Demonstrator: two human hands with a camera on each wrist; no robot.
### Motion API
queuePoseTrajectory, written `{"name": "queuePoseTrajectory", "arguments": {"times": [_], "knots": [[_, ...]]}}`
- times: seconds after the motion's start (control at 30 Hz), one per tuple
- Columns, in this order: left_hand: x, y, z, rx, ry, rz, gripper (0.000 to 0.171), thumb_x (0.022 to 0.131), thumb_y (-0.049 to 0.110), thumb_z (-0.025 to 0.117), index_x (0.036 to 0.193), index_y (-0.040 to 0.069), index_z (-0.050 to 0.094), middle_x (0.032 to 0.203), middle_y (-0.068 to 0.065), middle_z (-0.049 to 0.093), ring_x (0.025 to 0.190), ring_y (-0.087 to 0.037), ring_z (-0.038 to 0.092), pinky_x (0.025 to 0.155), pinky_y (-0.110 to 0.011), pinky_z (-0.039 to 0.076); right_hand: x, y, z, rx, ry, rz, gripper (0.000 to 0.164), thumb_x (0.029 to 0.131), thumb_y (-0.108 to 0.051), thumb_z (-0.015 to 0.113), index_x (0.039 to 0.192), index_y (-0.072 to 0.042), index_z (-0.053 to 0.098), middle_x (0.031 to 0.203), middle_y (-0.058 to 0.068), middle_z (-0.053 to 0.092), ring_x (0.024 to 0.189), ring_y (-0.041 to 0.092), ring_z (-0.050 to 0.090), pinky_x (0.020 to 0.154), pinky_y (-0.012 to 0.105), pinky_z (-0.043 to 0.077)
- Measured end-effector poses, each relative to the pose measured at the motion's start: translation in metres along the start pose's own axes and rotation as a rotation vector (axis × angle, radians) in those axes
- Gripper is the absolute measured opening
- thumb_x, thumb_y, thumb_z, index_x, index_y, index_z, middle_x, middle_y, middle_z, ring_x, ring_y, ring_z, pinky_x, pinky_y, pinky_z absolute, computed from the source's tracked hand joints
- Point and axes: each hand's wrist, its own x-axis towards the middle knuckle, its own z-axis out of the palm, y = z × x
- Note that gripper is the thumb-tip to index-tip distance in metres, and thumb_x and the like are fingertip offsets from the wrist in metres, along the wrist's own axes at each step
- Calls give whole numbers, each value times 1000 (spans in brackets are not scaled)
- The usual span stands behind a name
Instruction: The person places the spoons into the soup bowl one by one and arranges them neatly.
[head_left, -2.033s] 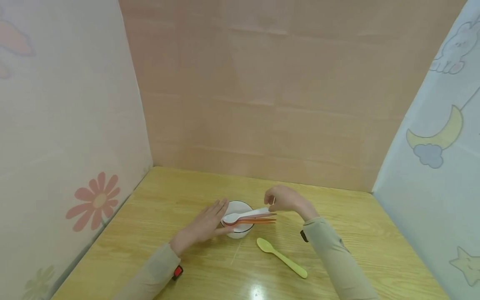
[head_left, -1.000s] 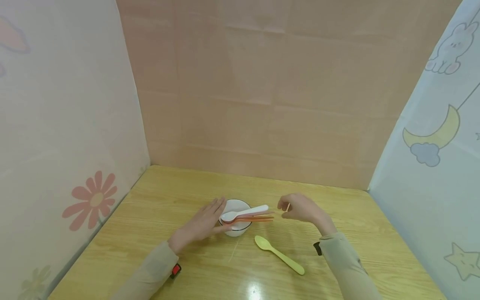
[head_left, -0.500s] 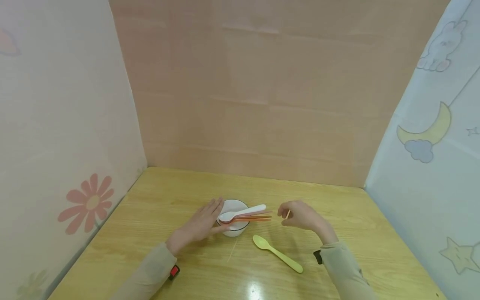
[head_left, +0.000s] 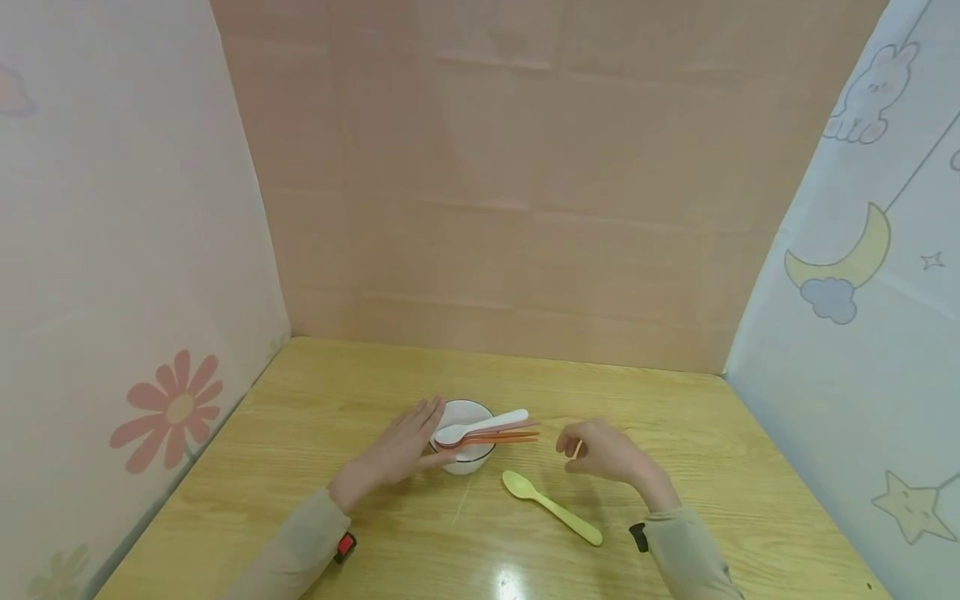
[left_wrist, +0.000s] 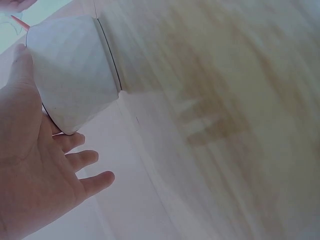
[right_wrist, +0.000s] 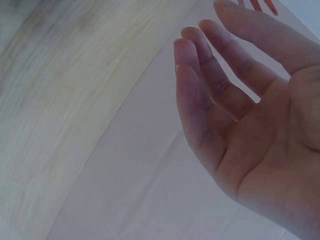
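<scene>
A white bowl with a dark rim stands on the table. Across it lies a white spoon, its handle over the right rim, with pink and orange utensils stacked under it. My left hand rests against the bowl's left side, fingers straight and thumb along the near rim; the left wrist view shows its fingertips spread beyond the bowl wall. Right of the utensil handles, my right hand hovers with loosely bent fingers and holds nothing, as its bare palm in the right wrist view confirms.
A yellow-green spoon lies slantwise on the wooden table, in front of the bowl and to its right. Patterned white panels flank the table, and a brownish-pink sheet closes off the back.
My right hand has let go of the white spoon's handle and drawn back to the right and toward me. The spoon stays across the bowl. My left hand keeps its place against the bowl.
</scene>
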Motion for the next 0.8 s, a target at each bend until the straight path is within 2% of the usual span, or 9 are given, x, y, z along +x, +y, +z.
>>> {"name": "queuePoseTrajectory", "arguments": {"times": [0.53,0.8], "knots": [[-1,2,-2,-4,-12,-20,92,96,62,49,158,1,18,166,-18,17,153,-42,18,121,-58,24,-20,5,23,75,-36,-6,16,83,-2,71,99,-1,69,89,6,70,77,11,63,66,20,52],[0,3,-4,24,-5,-4,90,97,60,49,157,0,20,165,-19,19,152,-42,21,121,-58,27,-28,5,32,128,-72,56,18,81,-8,76,97,-4,69,87,3,68,76,3,58,66,18,49]]}}
